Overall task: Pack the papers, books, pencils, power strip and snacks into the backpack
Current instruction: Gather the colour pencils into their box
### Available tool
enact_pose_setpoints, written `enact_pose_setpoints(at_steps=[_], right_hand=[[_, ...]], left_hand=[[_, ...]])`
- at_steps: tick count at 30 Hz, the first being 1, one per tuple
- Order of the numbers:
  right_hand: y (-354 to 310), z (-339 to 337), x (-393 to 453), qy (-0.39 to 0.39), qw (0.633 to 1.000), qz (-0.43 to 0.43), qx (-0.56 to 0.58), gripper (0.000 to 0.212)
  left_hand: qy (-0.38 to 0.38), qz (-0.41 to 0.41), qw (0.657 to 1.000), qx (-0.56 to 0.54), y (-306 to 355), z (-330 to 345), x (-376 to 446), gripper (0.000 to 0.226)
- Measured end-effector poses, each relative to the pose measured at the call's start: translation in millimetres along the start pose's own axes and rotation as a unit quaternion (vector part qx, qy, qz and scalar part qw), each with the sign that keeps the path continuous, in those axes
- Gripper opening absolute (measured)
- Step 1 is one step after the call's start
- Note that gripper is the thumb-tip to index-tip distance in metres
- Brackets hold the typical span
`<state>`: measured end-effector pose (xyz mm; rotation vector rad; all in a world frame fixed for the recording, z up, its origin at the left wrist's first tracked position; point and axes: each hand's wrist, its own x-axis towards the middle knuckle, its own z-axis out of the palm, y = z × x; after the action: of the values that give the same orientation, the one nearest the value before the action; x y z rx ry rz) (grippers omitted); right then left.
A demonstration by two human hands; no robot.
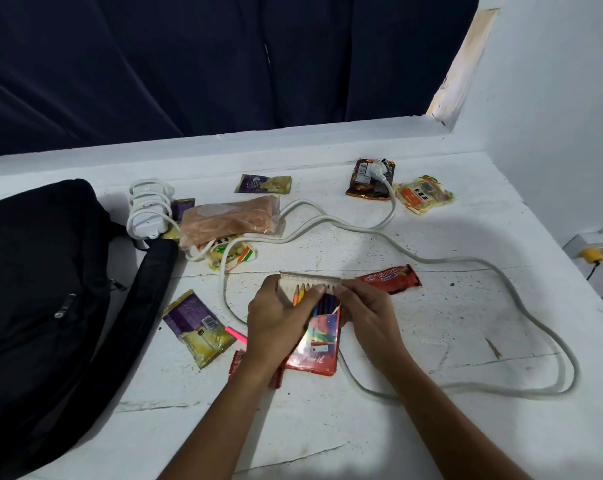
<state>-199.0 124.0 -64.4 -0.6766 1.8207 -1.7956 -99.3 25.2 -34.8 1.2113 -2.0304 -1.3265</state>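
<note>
Both hands, left (279,320) and right (365,311), pinch pencil box (319,341) flap; I judge snacks, power strip (147,213) beside backpack (43,289) still unpacked.

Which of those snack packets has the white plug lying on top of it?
The dark brown packet at the far side of the table, beside the orange and yellow packet. The white plug rests on it; the other packets carry no plug.

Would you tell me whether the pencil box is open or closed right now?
Open: the pencil box has its white flap folded back, with coloured pencil tips showing.
</note>
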Motion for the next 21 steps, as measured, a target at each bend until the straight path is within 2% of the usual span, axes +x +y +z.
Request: enact_pose_setpoints(at_steps=[2, 4, 7, 10, 13, 14, 16, 17, 19, 21], right_hand=[[-6, 0, 3, 0.007, 0.999, 0.03, 0.025, 0.024], [-16, 1, 5, -0.008, 0.998, 0.052, 0.031, 0.025], [-34, 10, 10, -0.064, 0.996, 0.061, 0.011, 0.026], [-55, 22, 21, -0.14, 0.987, 0.073, -0.006, 0.023], [-69, 36, 44, -0.182, 0.98, 0.083, -0.018, 0.017], [-71, 43, 54, -0.177, 0.982, 0.065, -0.034, 0.014], [-65, 58, 79, -0.138, 0.978, -0.048, -0.147, 0.012], [-61, 68, 93, -0.121, 0.961, -0.115, -0.221, 0.017], [-56, 88, 122, -0.124, 0.903, -0.212, -0.352, 0.041], [-52, 109, 149, -0.172, 0.844, -0.233, -0.451, 0.069]], left_hand=[[-0.023, 0.006, 0.999, -0.033, 4, -10, 2, 0.023], [-0.032, -0.004, 0.998, -0.059, 8, -21, 5, 0.033], [-0.028, -0.027, 0.987, -0.155, 11, -40, 10, 0.039], [-0.001, -0.082, 0.962, -0.262, 12, -64, 17, 0.031], [0.022, -0.099, 0.951, -0.293, 11, -94, 24, 0.029], [0.033, -0.1, 0.949, -0.297, 10, -105, 27, 0.028], [0.058, -0.103, 0.945, -0.307, 9, -126, 34, 0.028], [0.07, -0.104, 0.942, -0.311, 9, -136, 38, 0.028], [0.092, -0.108, 0.941, -0.308, 6, -155, 47, 0.028], [0.107, -0.108, 0.941, -0.302, 3, -172, 56, 0.027]])
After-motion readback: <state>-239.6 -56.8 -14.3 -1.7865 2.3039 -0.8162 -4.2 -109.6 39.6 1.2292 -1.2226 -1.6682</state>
